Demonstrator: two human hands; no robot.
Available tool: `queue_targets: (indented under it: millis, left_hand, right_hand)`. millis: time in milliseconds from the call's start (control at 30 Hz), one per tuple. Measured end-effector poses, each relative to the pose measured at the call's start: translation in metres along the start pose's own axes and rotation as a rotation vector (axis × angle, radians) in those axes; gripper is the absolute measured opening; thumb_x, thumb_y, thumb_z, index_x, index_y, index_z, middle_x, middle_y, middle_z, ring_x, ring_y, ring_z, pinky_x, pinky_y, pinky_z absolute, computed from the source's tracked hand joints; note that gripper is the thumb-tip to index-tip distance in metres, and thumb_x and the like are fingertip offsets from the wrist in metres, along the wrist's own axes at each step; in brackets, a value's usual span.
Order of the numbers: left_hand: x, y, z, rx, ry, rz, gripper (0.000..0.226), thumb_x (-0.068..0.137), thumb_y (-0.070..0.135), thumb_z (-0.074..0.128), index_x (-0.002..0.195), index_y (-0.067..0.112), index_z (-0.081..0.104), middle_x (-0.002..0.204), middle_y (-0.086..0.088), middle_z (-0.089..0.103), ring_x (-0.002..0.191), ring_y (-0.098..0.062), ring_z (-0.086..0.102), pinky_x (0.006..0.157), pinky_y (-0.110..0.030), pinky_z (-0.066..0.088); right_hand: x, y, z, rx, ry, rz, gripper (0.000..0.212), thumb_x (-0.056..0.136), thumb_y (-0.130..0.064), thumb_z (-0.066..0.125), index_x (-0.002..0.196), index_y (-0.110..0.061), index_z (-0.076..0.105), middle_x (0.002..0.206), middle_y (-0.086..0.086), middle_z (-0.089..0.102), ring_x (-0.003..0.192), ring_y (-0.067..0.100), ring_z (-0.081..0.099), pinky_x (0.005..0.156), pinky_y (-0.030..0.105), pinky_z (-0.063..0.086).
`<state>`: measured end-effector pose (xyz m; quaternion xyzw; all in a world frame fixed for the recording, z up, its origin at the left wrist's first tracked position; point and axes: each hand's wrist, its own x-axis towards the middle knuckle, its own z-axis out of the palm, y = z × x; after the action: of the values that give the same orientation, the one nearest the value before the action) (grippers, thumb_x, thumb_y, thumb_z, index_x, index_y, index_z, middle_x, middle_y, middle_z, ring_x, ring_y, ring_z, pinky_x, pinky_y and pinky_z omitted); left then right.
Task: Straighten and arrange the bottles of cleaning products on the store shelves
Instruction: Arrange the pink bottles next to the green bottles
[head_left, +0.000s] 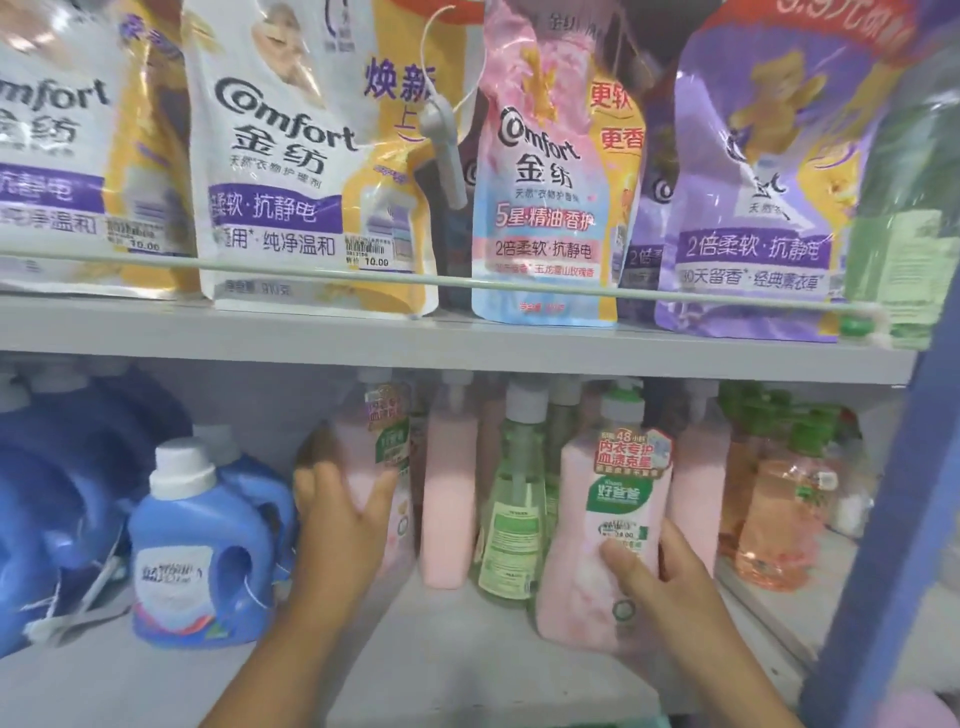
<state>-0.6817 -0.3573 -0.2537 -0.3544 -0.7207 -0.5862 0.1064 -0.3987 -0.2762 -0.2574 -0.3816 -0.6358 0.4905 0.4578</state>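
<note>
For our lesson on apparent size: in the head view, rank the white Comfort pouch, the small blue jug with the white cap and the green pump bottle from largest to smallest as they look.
1. white Comfort pouch
2. small blue jug
3. green pump bottle
The jug stands nearer the camera than the bottle, so that gap is unsure.

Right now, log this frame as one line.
left hand: grips rear pink bottle | right hand: grips front pink bottle | lower shelf | step: straightening
</note>
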Motion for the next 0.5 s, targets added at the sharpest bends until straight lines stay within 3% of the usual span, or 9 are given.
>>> queue_targets:
  millis: [67,100,133,200,267,333,367,433,500]
  left_hand:
    - [-0.032,0.018,0.001,-0.04,0.18,0.177,0.035,0.093,0.021,0.069,0.123,0.01,0.054,0.124,-0.006,0.052,0.118,-0.025,0.05,0.108,-0.025,0.036]
    - [-0.045,0.032,0.004,-0.121,0.136,0.233,0.029,0.092,0.018,0.068,0.119,0.014,0.06,0.12,0.008,0.054,0.113,-0.013,0.052,0.105,-0.018,0.037]
    - [-0.055,0.044,0.01,-0.178,0.017,0.241,0.025,0.094,0.02,0.068,0.118,0.023,0.062,0.117,0.02,0.055,0.111,-0.002,0.055,0.101,-0.017,0.042]
    - [-0.062,0.063,0.032,-0.21,-0.311,0.13,0.04,0.092,0.038,0.073,0.128,0.033,0.057,0.122,0.026,0.057,0.115,0.005,0.057,0.101,-0.021,0.047]
    - [-0.06,0.078,0.057,-0.126,-0.394,0.036,0.057,0.086,0.056,0.071,0.131,0.028,0.051,0.127,0.015,0.059,0.118,-0.004,0.058,0.1,-0.029,0.05]
    - [-0.059,0.094,0.073,0.038,-0.401,-0.032,0.05,0.087,0.06,0.069,0.111,0.021,0.048,0.109,0.005,0.06,0.103,-0.017,0.061,0.082,-0.033,0.05]
    - [-0.058,0.099,0.078,0.099,-0.4,-0.06,0.047,0.089,0.059,0.068,0.104,0.021,0.045,0.101,0.003,0.057,0.096,-0.022,0.061,0.075,-0.034,0.048]
    - [-0.059,0.1,0.081,0.118,-0.382,-0.083,0.041,0.093,0.055,0.064,0.101,0.022,0.042,0.097,0.004,0.054,0.094,-0.024,0.061,0.073,-0.036,0.047]
    - [-0.066,0.094,0.073,0.085,-0.342,-0.078,0.043,0.094,0.054,0.063,0.124,0.028,0.048,0.123,0.008,0.059,0.115,-0.021,0.06,0.091,-0.034,0.051]
  right_hand:
    - [0.008,0.007,-0.007,-0.058,0.023,-0.031,0.034,0.089,-0.023,0.078,0.119,-0.034,0.066,0.111,-0.004,0.077,0.093,0.016,0.074,0.085,0.043,0.059]
    - [0.011,0.011,-0.011,-0.084,0.038,-0.049,0.033,0.09,-0.021,0.078,0.117,-0.034,0.065,0.111,-0.004,0.075,0.093,0.015,0.072,0.08,0.037,0.057]
    - [0.011,0.012,-0.014,-0.1,0.058,-0.072,0.033,0.089,-0.02,0.078,0.116,-0.035,0.064,0.113,-0.004,0.072,0.095,0.015,0.071,0.079,0.034,0.055]
    - [0.012,0.013,-0.019,-0.129,0.118,-0.121,0.037,0.088,-0.021,0.078,0.119,-0.035,0.063,0.116,-0.006,0.066,0.104,0.014,0.067,0.081,0.033,0.051]
    - [0.012,0.01,-0.025,-0.202,0.165,-0.144,0.051,0.088,-0.022,0.077,0.132,-0.037,0.059,0.123,-0.007,0.061,0.112,0.013,0.063,0.088,0.035,0.052]
    - [0.006,0.006,-0.027,-0.27,0.275,-0.192,0.067,0.089,-0.019,0.076,0.148,-0.035,0.048,0.142,-0.004,0.053,0.127,0.017,0.056,0.105,0.042,0.048]
    - [-0.001,0.002,-0.027,-0.277,0.372,-0.297,0.066,0.091,-0.016,0.073,0.15,-0.028,0.046,0.147,-0.001,0.047,0.131,0.019,0.053,0.111,0.041,0.044]
    - [-0.023,-0.008,-0.017,-0.246,0.493,-0.64,0.046,0.093,-0.018,0.064,0.138,-0.015,0.057,0.137,-0.001,0.05,0.124,0.013,0.056,0.109,0.026,0.043]
    - [-0.036,-0.013,0.004,-0.179,0.344,-0.769,0.032,0.092,-0.023,0.058,0.124,-0.02,0.065,0.129,-0.007,0.059,0.122,0.007,0.06,0.102,0.017,0.045]
